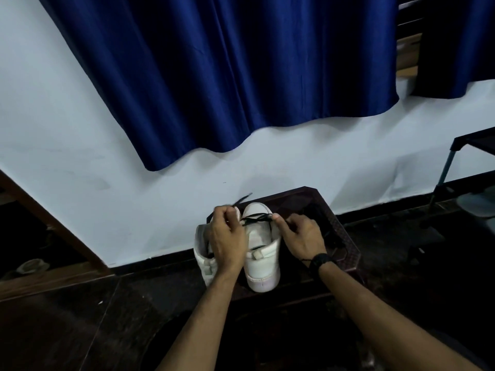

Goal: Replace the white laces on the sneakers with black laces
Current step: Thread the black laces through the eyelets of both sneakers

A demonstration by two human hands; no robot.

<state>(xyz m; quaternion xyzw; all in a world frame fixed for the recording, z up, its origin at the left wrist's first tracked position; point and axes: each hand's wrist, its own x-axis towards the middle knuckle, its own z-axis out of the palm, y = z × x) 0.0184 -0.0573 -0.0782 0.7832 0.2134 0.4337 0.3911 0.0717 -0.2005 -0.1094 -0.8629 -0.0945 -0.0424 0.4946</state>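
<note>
**Both hands on the black lace**

Two bare forearms reach out to a pair of white sneakers [261, 250] standing heels-near on a dark low table [340, 223]. Left hand [227, 236] and right hand [302, 236] each pinch an end of the black lace [257, 218] across the right-hand shoe, fingers curled tight. Farther off, a blue curtain [227, 76] hangs on the wall

Bare forearms, no sleeves; a black wristband [320, 261], perhaps a watch, on the right wrist
</note>
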